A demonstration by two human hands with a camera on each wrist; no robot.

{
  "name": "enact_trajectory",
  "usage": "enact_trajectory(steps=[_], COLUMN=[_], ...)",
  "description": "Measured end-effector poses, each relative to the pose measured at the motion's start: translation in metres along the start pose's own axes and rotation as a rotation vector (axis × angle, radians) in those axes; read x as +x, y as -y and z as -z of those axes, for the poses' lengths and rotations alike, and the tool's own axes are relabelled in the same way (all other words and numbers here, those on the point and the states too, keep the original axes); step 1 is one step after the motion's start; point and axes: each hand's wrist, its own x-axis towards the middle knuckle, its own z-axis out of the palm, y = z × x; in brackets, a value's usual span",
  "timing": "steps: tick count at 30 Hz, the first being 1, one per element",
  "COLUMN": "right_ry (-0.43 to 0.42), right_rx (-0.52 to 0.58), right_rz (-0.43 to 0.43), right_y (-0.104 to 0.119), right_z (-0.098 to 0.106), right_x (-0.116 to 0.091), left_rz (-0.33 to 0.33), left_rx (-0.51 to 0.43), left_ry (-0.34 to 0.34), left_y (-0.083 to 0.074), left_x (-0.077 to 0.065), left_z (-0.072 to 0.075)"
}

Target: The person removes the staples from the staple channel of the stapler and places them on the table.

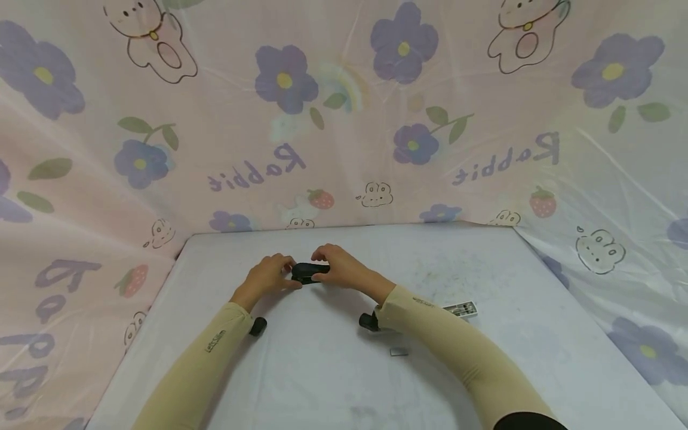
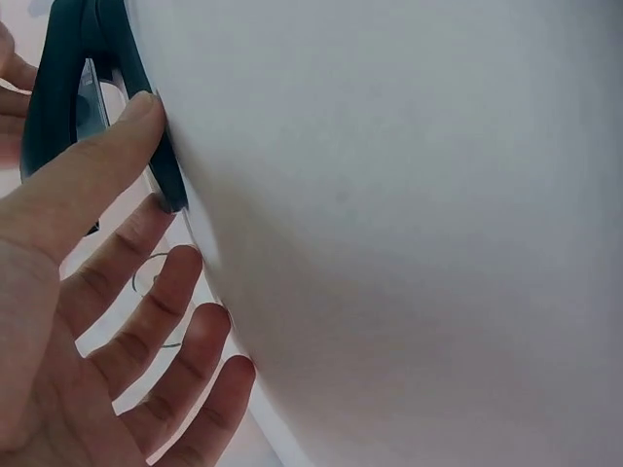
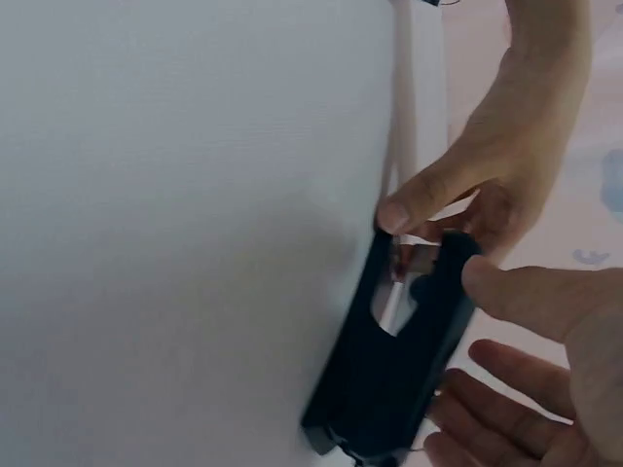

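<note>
A black stapler [image 1: 306, 270] is between the two hands toward the back of the white table; its upper arm and base are parted at one end. The left hand [image 1: 267, 276] grips that end, its thumb on the base in the left wrist view and the index fingertip at the base's tip; the other fingers [image 2: 209, 341] are spread apart. The right hand [image 1: 340, 267] is at the stapler's other side. Its thumb [image 3: 511, 297] touches the upper arm in the right wrist view, with the fingers bent alongside; their exact contact is unclear.
A small grey strip [image 1: 399, 352], possibly staples, lies on the white table [image 1: 312, 370] in front. Partly behind the right sleeve [image 1: 430, 322] is a narrow white case [image 1: 462, 309] with metallic contents. Printed cloth [image 1: 344, 137] walls the back and sides.
</note>
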Motion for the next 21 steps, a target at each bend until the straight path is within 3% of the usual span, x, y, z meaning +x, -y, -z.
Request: enact_trajectory(steps=[10,21], right_ry=[0.074,0.112], right_rx=[0.143,0.146], right_rz=[-0.047,-0.078], right_y=[-0.010,-0.015], right_z=[-0.014,-0.015], right_x=[0.021,0.029], left_rz=[-0.020,-0.027], left_rx=[-0.036,-0.036], left_ry=[0.010,0.002], left_y=[-0.002,0.000], left_x=[0.001,0.002], left_z=[0.001,0.001])
